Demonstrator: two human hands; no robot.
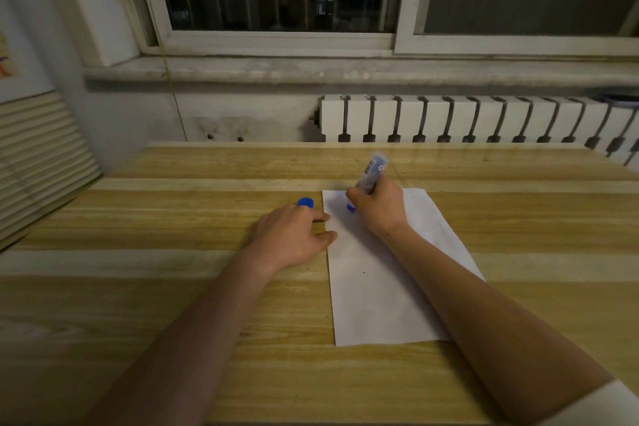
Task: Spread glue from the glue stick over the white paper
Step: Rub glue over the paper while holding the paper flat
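Right hand (378, 206) grips glue stick (371, 172), tip on paper (377, 290).
Left hand (294, 233) flat, fingers pressing paper's left edge; cap (305, 202) beside it on desk (173, 218).

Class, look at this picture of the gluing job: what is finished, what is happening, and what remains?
Done: the blue cap is off and sits on the wooden table beside the paper. In hand: the right hand grips the glue stick, tip down at the far end of the white paper, while the left hand steadies its edge. Left: the paper nearer the person; no glue is discernible there.
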